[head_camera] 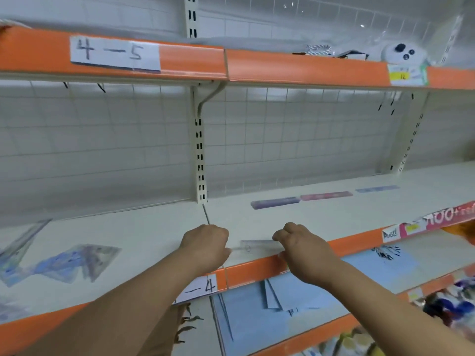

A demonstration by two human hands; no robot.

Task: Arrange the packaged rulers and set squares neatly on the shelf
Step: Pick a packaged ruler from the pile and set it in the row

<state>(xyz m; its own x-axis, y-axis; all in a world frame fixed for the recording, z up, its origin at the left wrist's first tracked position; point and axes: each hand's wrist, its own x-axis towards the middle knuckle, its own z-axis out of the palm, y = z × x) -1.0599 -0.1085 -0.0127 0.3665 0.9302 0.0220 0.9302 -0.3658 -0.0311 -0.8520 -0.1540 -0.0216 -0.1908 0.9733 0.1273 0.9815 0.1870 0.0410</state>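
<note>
Head view: both arms reach to the middle shelf (159, 235). The left hand (205, 246) and right hand (303, 249) are curled, knuckles up, each pinching one end of a clear ruler (257, 245). The ruler lies flat near the shelf's front lip, roughly parallel to the orange edge strip (257, 272), just right of the upright post. Blur hides the exact finger contact.

Further back on the same shelf three packaged rulers lie end to end in a slanting row: purple ruler (275, 202), pink ruler (326, 196) and blue ruler (377, 189). That part looks done.

To the left, the set squares (84, 260) lie overlapped at odd angles, and another clear pack (23, 242) lies askew at the far left edge. These look unsorted.

By my reading the task is roughly midway. The clear ruler needs placing in line, and the set squares need squaring up.
</note>
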